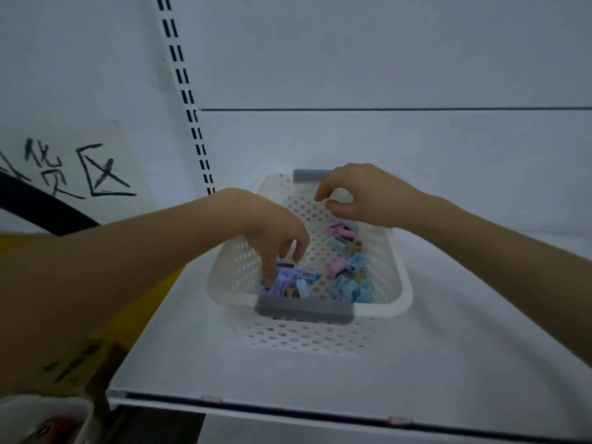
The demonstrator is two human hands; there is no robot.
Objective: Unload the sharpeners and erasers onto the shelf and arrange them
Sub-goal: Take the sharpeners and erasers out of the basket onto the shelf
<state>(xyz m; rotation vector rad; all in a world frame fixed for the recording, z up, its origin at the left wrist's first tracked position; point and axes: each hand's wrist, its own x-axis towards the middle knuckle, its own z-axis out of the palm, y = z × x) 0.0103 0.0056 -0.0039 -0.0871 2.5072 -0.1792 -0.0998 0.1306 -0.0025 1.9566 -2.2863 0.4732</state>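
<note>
A handwritten sign hangs on the wall at far left, beside a slotted upright, as a person works over a white shelf. The left hand reaches down into the near left corner of a white perforated basket that sits on the shelf. Its fingers are curled down among purple pieces next to a barcoded packet. They seem to touch the pieces, but the blur leaves it unclear whether they have hold of one. A grey handle caps the basket's near end and a second handle its far end. Pale blue and pink sharpeners lie in a loose heap along the basket's right side, all inside its walls. The right hand hovers over the basket's far end, just beside the second handle. Its fingers are loosely curled, with thumb and forefinger a little apart, and they hold nothing.
</note>
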